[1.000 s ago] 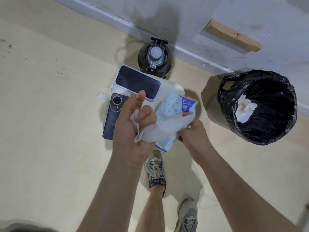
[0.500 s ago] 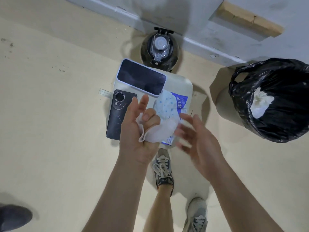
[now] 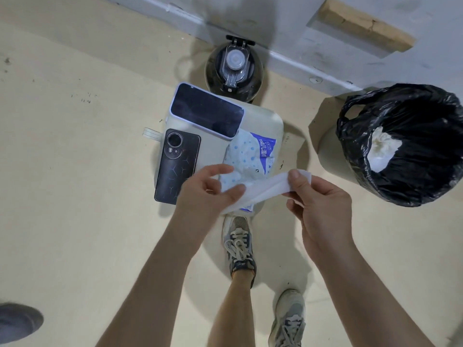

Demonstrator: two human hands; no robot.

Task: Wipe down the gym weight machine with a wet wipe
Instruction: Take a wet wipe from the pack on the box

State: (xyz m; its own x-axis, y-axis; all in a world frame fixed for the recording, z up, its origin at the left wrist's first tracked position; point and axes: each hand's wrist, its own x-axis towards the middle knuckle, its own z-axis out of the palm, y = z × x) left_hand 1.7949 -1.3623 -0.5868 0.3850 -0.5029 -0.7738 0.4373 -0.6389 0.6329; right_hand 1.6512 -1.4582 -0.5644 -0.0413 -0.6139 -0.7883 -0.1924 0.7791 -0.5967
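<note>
The left hand (image 3: 203, 194) and right hand (image 3: 323, 204) hold one wet wipe (image 3: 265, 187) between them, above the near edge of a white box (image 3: 260, 121) on the floor. The left hand pinches the wipe's left end under its thumb, with the forefinger held out straight. The right hand pinches the right end between thumb and curled fingers. The wipe runs as a taut, twisted strip from one hand to the other.

Half a second ago the left hand alone held the wipe, bunched up, and the right hand hovered spread beside it, touching nothing. Now the right hand has taken the free end and the wipe is drawn out long.

Two laced shoes (image 3: 240, 249) stand on the tan floor (image 3: 75, 171) just short of the box. On the box lie a dark phone (image 3: 178, 166) at its left, hanging over the left and near edges, a pale phone (image 3: 206, 110) across its far left corner, and a blue dotted pack of wipes (image 3: 248, 156) at its right, partly behind the wipe. A dark bottle (image 3: 234, 68) stands just beyond the box, against the foot of the grey wall (image 3: 300, 21). Right of the box, apart from it, a bin lined with a black bag (image 3: 426, 181) holds crumpled white tissue (image 3: 380, 154). The floor left of the box lies bare as far as the wall.
</note>
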